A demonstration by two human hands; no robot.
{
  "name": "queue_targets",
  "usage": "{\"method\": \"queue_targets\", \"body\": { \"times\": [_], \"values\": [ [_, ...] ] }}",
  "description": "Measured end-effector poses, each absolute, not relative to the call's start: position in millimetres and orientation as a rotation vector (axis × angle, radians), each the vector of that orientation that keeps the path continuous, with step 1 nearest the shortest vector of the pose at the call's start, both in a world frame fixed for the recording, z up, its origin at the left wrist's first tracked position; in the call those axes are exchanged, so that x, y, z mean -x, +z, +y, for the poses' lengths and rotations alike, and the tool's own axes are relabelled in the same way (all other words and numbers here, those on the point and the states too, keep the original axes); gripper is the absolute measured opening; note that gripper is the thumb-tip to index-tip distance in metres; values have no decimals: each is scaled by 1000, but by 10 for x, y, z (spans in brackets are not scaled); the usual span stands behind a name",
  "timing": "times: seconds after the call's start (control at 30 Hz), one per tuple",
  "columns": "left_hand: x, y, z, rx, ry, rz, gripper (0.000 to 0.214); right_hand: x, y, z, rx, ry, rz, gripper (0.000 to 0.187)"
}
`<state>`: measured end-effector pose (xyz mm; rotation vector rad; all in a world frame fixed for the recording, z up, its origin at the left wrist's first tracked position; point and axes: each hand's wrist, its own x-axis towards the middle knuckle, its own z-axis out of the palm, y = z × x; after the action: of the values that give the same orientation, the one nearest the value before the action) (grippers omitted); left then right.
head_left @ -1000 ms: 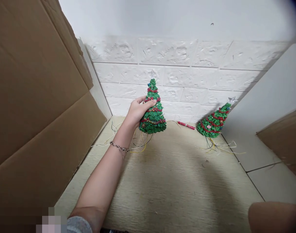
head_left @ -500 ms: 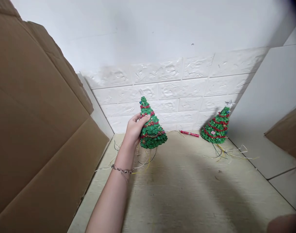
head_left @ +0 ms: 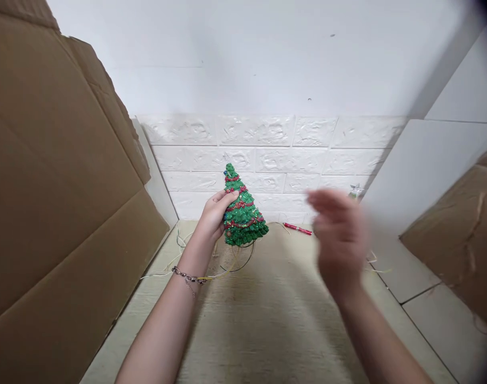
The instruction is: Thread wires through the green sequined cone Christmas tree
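Note:
My left hand point(head_left: 214, 214) is wrapped round the left side of a small green Christmas tree point(head_left: 240, 212) with red garlands, holding it upright just above a pale mat point(head_left: 267, 314). Thin yellow and dark wires trail from under the tree. My right hand point(head_left: 339, 242) is raised in mid-air to the right of the tree, smeared by motion, with nothing visible in it. It covers most of a second small tree at the back right, of which only the silver star top point(head_left: 355, 190) shows.
A large brown cardboard sheet point(head_left: 55, 202) leans along the left. More cardboard point(head_left: 459, 234) stands at the right on white floor tiles. A red pen-like stick point(head_left: 297, 229) lies by the white brick-pattern wall point(head_left: 275, 154). Loose wires lie on the mat.
My right hand has come up into view from the lower right and now covers the second tree. My left hand keeps hold of the first tree, shifted slightly left.

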<state>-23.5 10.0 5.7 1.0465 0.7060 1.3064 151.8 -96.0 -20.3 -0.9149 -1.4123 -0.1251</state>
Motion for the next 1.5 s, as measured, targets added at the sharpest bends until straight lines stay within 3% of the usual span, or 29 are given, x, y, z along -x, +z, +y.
{"method": "queue_targets", "body": {
  "times": [0.1, 0.4, 0.6, 0.83, 1.03, 1.23, 1.4, 1.5],
  "values": [
    [234, 83, 67, -1058, 1300, 674, 32, -1366, -475, -679, 1026, -108, -1676, 52],
    [196, 60, 32, -1208, 1253, 626, 38, -1169, -831, -394, 1120, 265, -1555, 65],
    [257, 87, 34, -1362, 1042, 645, 56, -1156, -962, -349, 1092, 428, -1463, 55],
    [300, 40, 86, -1430, 1043, 626, 70, -1181, -883, -304, 986, 538, -1463, 40],
    [232, 23, 6, -1450, 1019, 651, 92, -1233, -832, -313, 996, 548, -1452, 39],
    [326, 84, 48, -1405, 1106, 667, 61, -1126, -654, -308, 985, 563, -1497, 44],
    [597, 234, 81, -1304, 1322, 668, 44, -1000, -590, -148, 825, 856, -1522, 70],
    [749, 306, 103, -1204, 1470, 666, 37, -938, -797, 5, 1072, 860, -1469, 60]
  ]
}}
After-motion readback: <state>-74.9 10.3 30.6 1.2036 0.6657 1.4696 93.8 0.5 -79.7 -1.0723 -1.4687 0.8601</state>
